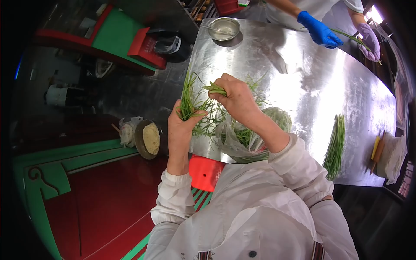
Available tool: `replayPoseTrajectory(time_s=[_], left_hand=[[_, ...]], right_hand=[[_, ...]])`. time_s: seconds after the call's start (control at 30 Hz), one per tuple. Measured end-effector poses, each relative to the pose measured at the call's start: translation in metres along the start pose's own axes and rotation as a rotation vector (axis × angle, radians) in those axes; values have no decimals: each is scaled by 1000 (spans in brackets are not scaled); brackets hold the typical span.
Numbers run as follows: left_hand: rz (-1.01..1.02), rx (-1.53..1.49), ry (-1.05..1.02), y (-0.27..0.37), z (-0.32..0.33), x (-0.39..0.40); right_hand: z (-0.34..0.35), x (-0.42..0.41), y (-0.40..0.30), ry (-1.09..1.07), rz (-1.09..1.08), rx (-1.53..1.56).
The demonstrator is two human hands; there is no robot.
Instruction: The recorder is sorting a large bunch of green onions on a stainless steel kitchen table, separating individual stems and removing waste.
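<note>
My left hand [185, 118] grips a loose bunch of thin green stalks [188, 97], probably garlic chives, over the table's left edge. To its right, my right hand [234, 94] is closed around a smaller bundle of stalks [215, 88], whose pale ends poke out to the left. Below the right wrist sits a clear plastic bag [242, 149] with more greens inside. Loose stalks [211, 113] lie scattered on the table between the hands and the bag. Farther right, a neat, straight bunch of the same greens [335, 146] lies on the steel.
The stainless steel table [312, 81] bears a metal bowl [224, 29] at its far left and a rolling pin [377, 152] beside a plastic-wrapped item [391, 159] on the right. Across it, a co-worker's gloved hands [320, 34] hold stalks. A red stool [205, 174] stands under the near edge.
</note>
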State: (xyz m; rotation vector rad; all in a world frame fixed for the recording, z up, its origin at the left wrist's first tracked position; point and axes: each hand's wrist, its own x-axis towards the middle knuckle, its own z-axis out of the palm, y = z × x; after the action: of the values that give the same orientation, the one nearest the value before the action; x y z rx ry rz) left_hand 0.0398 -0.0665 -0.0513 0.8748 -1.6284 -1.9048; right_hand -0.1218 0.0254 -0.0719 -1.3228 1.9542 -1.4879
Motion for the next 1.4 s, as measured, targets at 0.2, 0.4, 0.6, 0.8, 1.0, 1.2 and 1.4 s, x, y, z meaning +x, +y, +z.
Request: replayPoseTrajectory(time_s=[0.2,0.4,0.6,0.8,1.0,1.2,1.4], left_hand=[[9,51,-3,1,-4,3],[19,28,67,2,-9,1],[0,35,56,-4,-3,3],[-12,119,-16,-3,10,5],[35,216,44,-1,-6,2],[85,363,30,-4,0,-1],[90,391,3,-4,6,-1]], right_hand=[[3,1,5,113,82,193],[-17,8,32,300,380,44],[3,-8,0,65,502,453],[-2,-4,-5,39,691,926],[-42,15,2,450,464,1065],[-37,13,-16,34,511,726],[-32,8,-23,-42,475,699]])
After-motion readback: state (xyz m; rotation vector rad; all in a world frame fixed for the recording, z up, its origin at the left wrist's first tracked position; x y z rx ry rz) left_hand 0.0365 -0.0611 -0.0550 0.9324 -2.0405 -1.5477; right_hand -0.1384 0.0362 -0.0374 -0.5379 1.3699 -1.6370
